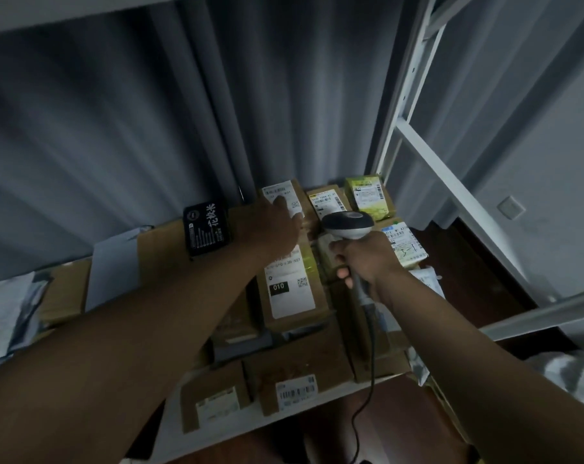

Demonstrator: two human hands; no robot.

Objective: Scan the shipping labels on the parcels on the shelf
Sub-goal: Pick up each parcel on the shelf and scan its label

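1. Nearest us, along the front edge of the white metal shelf (216, 426), two small brown cardboard parcels lie flat, the right one (297, 383) showing a white barcode label (296, 391) on its near face.
2. Just beyond, the right hand (364, 259) has its grip clamped round the handle of a grey-and-white corded handheld scanner (348, 225), whose black cable (364, 396) drops off the shelf front. The forearm reaches in from the near right, and the scanner head points away toward the far parcels.
3. Left of the scanner lies a long brown box with a white shipping label marked "010" (288, 286).
4. Farther back, the left hand (277, 226) stretches in from the near left, fingers fairly straight and resting on the white label of the far brown box (283, 195); it looks like pressing, not gripping.
5. The step in hand seems to be steadying that far label for a read. Next, I'd judge, the scanner must be aimed at its barcode and the fingers kept off the code.
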